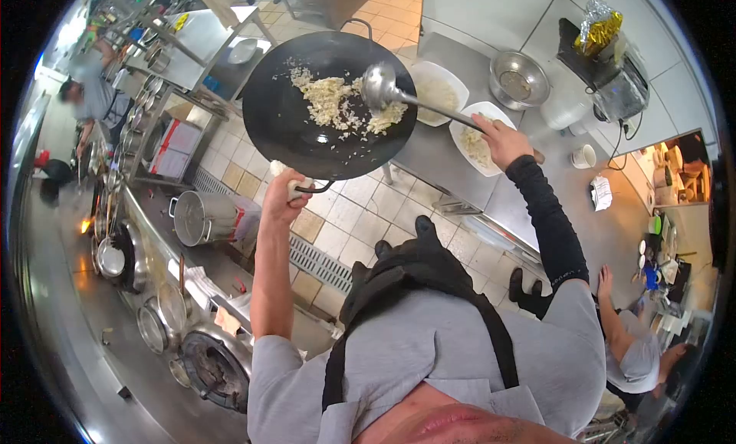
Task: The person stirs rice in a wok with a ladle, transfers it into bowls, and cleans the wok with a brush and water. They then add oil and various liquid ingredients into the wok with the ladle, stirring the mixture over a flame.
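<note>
My left hand (285, 197) is closed round the near handle of a large black wok (291, 137), with a white cloth (291, 179) between palm and handle. In the wok lies fried rice (326, 103), yellowish and in clumps. My right hand (502, 141) grips the long handle of a steel ladle (380, 86). The ladle's bowl is inside the wok, over the rice at its right side. Beside the wok, to the right, stand two white square bowls, one bowl (457, 83) farther back and another bowl (469, 146) nearer, both with pale rice in them.
A steel colander (520, 80) and a white cup (583, 156) stand on the steel counter (506, 202) at right. Stove burners (217, 367) and a large pot (201, 218) are at left. One co-worker (100, 99) stands far left, another (632, 352) at lower right.
</note>
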Motion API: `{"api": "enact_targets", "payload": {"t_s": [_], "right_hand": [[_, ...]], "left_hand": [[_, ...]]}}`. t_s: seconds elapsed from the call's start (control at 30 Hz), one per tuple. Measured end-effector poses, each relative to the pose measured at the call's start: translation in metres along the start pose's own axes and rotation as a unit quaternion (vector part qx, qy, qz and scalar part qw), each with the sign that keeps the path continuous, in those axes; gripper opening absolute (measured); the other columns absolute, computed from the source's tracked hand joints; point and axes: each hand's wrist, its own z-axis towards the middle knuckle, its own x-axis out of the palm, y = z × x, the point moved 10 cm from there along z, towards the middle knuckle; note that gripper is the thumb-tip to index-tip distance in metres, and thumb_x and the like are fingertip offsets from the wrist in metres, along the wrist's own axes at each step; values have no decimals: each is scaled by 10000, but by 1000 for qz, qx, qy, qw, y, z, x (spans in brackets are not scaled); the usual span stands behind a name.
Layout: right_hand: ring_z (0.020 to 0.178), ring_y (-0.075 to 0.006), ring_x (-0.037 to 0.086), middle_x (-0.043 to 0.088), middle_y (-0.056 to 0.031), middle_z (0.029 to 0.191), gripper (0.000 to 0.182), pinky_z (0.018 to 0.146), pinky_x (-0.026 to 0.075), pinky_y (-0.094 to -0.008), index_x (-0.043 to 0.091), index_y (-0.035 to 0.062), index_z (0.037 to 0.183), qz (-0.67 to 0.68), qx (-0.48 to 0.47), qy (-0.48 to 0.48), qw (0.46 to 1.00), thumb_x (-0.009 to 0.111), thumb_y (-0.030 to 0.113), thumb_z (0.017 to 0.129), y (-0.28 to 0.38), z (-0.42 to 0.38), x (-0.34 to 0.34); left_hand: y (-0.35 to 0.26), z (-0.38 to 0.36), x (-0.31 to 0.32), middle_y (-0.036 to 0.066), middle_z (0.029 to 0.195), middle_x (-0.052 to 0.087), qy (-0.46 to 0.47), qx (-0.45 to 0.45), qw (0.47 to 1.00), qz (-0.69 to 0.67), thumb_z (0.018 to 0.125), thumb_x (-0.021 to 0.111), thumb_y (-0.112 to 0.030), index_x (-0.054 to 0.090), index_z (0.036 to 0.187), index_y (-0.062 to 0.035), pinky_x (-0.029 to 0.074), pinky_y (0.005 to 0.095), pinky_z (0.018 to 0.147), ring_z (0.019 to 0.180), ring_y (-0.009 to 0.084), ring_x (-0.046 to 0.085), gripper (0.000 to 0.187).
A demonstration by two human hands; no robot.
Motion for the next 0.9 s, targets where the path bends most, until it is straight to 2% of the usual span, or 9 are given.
{"api": "enact_targets", "payload": {"t_s": [0.1,0.13,0.23,0.43,0.5,0.67,0.77,0.8,0.9], "right_hand": [[1062,-361,630,660,-169,1203,515,901,503,-444,492,224,1456,78,-63,-168,981,573,165,950,-15,18,22],[997,-381,647,668,-182,1139,529,871,514,-465,468,262,1475,112,-50,-161,979,564,223,956,-27,29,41],[995,-393,642,672,-202,1117,532,880,507,-461,474,234,1474,222,-71,-133,963,568,228,951,-55,27,64],[976,-393,645,676,-182,1080,557,861,518,-466,488,255,1463,187,-77,-113,973,587,161,923,-111,5,55],[951,-393,645,672,-169,1062,565,842,524,-474,479,277,1468,168,-95,-154,969,586,165,925,-121,7,55],[928,-391,646,653,-168,1020,571,809,532,-486,450,298,1482,116,-10,-102,988,579,175,939,-133,0,47],[932,-391,652,651,-178,1022,555,797,537,-475,443,277,1486,115,19,-102,988,570,183,955,-135,-10,53],[935,-391,655,651,-182,1026,548,793,538,-468,441,266,1488,119,21,-108,987,566,185,960,-132,-7,56],[915,-335,674,643,-166,958,549,798,540,-434,414,234,1510,302,-142,-256,907,553,183,981,-61,19,50]], "left_hand": [[2,7,23,167,728,588,7,-3,1000,-8,790,586,-92,525,973,-4,273,197,314,469,162,498,211],[2,11,33,172,731,587,13,-6,1000,-9,792,587,-91,527,975,-11,271,197,313,470,158,496,209],[-1,23,59,174,729,588,3,15,1000,-5,788,593,-90,535,951,-13,273,198,314,473,158,499,189],[-2,63,86,172,710,584,-8,21,999,-43,786,588,-84,531,908,-5,295,212,329,479,183,518,156],[2,76,93,161,695,578,-46,58,996,-56,784,591,-83,531,892,-8,298,220,333,487,189,534,144],[3,91,112,103,682,577,-154,217,964,-28,762,619,-72,535,805,-24,332,245,343,477,170,547,106],[-6,89,104,81,685,572,-227,270,936,7,760,611,-59,542,803,-30,341,246,345,461,154,530,86],[-8,88,103,70,686,563,-203,254,946,5,760,602,-48,552,832,-34,341,245,343,462,149,527,89],[-11,70,97,111,659,563,-154,249,956,-20,784,616,-91,522,816,-29,298,245,336,446,173,508,116]]}}
